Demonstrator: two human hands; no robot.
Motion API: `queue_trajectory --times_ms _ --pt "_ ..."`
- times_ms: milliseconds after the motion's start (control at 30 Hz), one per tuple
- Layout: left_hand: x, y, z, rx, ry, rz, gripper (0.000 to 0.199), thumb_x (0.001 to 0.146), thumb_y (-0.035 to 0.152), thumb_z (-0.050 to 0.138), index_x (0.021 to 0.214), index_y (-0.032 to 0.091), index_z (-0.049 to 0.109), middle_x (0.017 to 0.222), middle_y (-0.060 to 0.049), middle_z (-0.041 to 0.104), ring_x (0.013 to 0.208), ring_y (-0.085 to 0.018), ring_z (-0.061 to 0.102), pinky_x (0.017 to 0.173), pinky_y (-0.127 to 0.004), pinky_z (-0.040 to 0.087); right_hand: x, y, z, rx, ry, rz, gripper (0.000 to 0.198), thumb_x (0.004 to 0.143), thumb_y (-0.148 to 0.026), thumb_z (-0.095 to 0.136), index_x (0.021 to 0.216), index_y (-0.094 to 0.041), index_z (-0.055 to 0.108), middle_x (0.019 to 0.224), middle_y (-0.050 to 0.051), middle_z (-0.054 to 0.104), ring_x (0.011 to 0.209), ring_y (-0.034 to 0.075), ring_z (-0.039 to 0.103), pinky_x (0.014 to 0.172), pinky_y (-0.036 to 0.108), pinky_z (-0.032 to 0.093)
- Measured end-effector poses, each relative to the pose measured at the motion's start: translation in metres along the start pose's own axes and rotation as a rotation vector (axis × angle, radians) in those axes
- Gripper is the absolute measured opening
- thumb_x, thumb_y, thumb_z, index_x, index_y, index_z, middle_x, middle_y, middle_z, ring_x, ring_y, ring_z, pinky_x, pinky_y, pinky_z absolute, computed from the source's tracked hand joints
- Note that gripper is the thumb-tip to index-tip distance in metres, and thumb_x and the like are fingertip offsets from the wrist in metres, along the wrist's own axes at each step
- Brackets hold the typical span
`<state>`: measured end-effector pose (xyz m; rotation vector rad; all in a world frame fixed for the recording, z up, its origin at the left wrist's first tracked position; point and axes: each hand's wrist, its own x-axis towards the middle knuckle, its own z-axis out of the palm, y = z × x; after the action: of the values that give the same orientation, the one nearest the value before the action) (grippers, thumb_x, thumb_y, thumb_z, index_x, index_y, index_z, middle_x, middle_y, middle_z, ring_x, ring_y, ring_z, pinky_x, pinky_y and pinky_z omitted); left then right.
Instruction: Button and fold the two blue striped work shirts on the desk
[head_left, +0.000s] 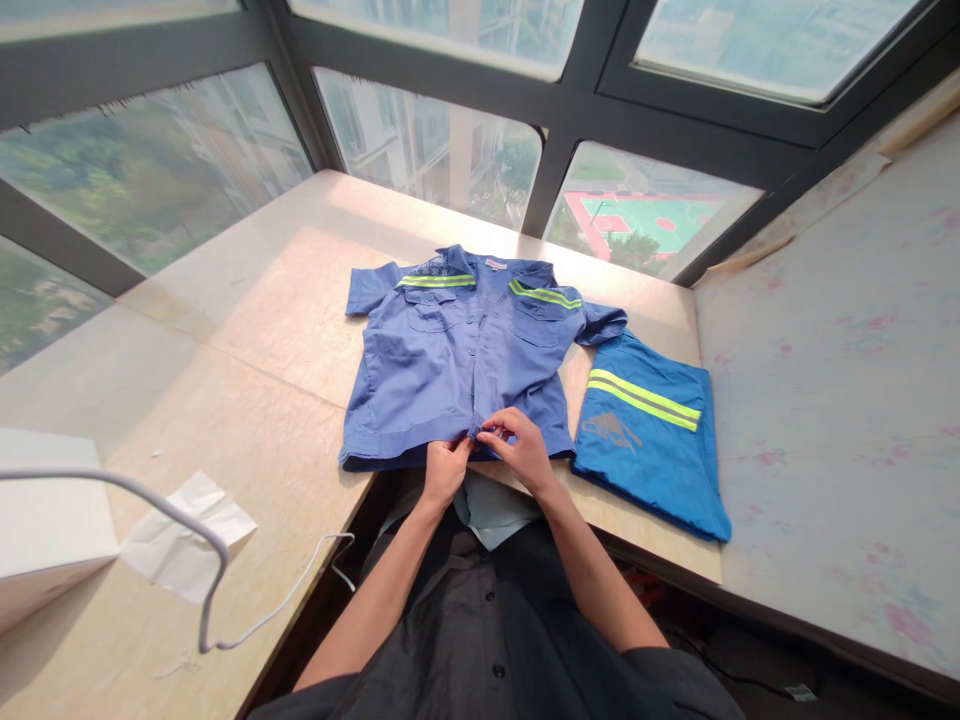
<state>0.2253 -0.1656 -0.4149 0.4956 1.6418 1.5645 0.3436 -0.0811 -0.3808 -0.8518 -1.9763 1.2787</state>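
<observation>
A blue short-sleeved work shirt (420, 365) with yellow-green reflective strips lies front up on the stone-like ledge, its collar toward the window. At the bottom of its front opening, my left hand (448, 470) pinches the hem. My right hand (517, 447) is closed on the same spot from the other side, thumb and forefinger gripping the shirt's front edge. Fingers hide the exact bit of cloth between them. Just right of the shirt rests a folded brighter-blue garment (645, 450) with a reflective stripe and a grey printed mark.
On the left of the ledge (247, 400) stand a white box (52, 500), a crumpled paper sheet (191, 535) and a grey cable (214, 580) that loops over the front edge. Grey-framed windows border the back; a flower-patterned wall (840, 430) closes off the right.
</observation>
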Motion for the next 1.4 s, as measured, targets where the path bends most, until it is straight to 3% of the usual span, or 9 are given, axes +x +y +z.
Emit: queue_trajectory --times_ms 133,300,467,567,733,867,1033,1167,1400 --pt "-0.004 0.007 0.000 0.058 -0.038 -0.009 0.023 0.071 0.035 0.073 0.062 0.014 0.073 0.061 -0.007 0.070 0.062 -0.020 0.066 0.064 -0.029 0.051 0.000 0.002 -0.001 -0.001 0.013 0.061 0.015 0.082 -0.037 0.069 0.078 -0.022 0.069 0.080 0.002 0.065 0.068 0.016 0.058 0.063 0.028 0.047" --pt "-0.012 0.013 -0.001 0.041 -0.009 -0.072 0.024 0.071 0.037 0.075 0.076 0.013 0.073 0.067 -0.007 0.071 0.061 -0.019 0.065 0.062 -0.028 0.050 0.002 0.006 -0.002 0.049 0.032 0.144 0.017 0.078 -0.037 0.070 0.073 -0.021 0.069 0.075 0.001 0.068 0.065 0.015 0.058 0.062 0.027 0.047" --pt "-0.031 0.022 -0.017 0.132 0.016 -0.080 0.029 0.075 0.042 0.073 0.064 0.018 0.060 0.051 0.003 0.057 0.040 -0.009 0.045 0.046 -0.023 0.037 0.002 0.011 0.001 0.161 0.063 0.230 0.019 0.073 -0.038 0.074 0.071 -0.020 0.068 0.070 0.000 0.067 0.060 0.015 0.058 0.058 0.027 0.047" --pt "-0.044 0.040 -0.021 0.116 -0.066 -0.004 0.036 0.081 0.045 0.067 0.059 0.020 0.053 0.048 0.004 0.049 0.042 -0.009 0.043 0.046 -0.021 0.036 0.001 0.012 0.003 0.176 0.062 0.238 0.020 0.072 -0.039 0.075 0.071 -0.020 0.069 0.069 0.001 0.067 0.060 0.015 0.057 0.057 0.027 0.046" --pt "-0.042 0.060 -0.012 0.287 0.105 0.269 0.026 0.077 0.039 0.073 0.095 0.020 0.069 0.087 -0.004 0.068 0.067 -0.014 0.058 0.060 -0.023 0.046 0.001 0.008 0.006 0.125 0.068 0.214 0.020 0.074 -0.040 0.073 0.071 -0.021 0.069 0.072 0.001 0.067 0.061 0.015 0.056 0.057 0.026 0.045" --pt "-0.027 0.054 -0.007 0.413 0.054 0.326 0.025 0.077 0.041 0.075 0.094 0.021 0.074 0.094 -0.007 0.070 0.075 -0.018 0.062 0.066 -0.026 0.048 0.004 0.002 0.007 0.091 0.087 0.149 0.017 0.077 -0.037 0.070 0.070 -0.021 0.070 0.074 0.002 0.067 0.066 0.015 0.058 0.060 0.027 0.045" --pt "-0.017 0.038 -0.004 0.340 0.038 0.305 0.022 0.081 0.040 0.071 0.089 0.020 0.076 0.093 -0.008 0.072 0.085 -0.021 0.065 0.073 -0.029 0.051 0.004 0.000 0.008 0.097 0.103 0.108 0.015 0.076 -0.034 0.070 0.070 -0.021 0.070 0.076 0.002 0.067 0.070 0.016 0.059 0.062 0.027 0.045" --pt "-0.013 0.028 -0.006 0.282 -0.003 0.302 0.019 0.085 0.035 0.066 0.088 0.020 0.076 0.094 -0.007 0.074 0.090 -0.021 0.068 0.086 -0.034 0.051 0.003 0.003 0.010 0.155 0.096 0.172 0.018 0.073 -0.037 0.074 0.069 -0.020 0.071 0.075 0.002 0.067 0.068 0.016 0.059 0.059 0.026 0.045" --pt "-0.013 0.018 -0.001 0.171 0.082 0.198 0.021 0.084 0.034 0.066 0.092 0.017 0.076 0.094 -0.007 0.075 0.087 -0.020 0.069 0.084 -0.033 0.053 0.000 0.005 0.011 0.247 0.048 0.273 0.021 0.075 -0.040 0.072 0.079 -0.020 0.073 0.080 0.002 0.070 0.071 0.017 0.063 0.066 0.027 0.052"
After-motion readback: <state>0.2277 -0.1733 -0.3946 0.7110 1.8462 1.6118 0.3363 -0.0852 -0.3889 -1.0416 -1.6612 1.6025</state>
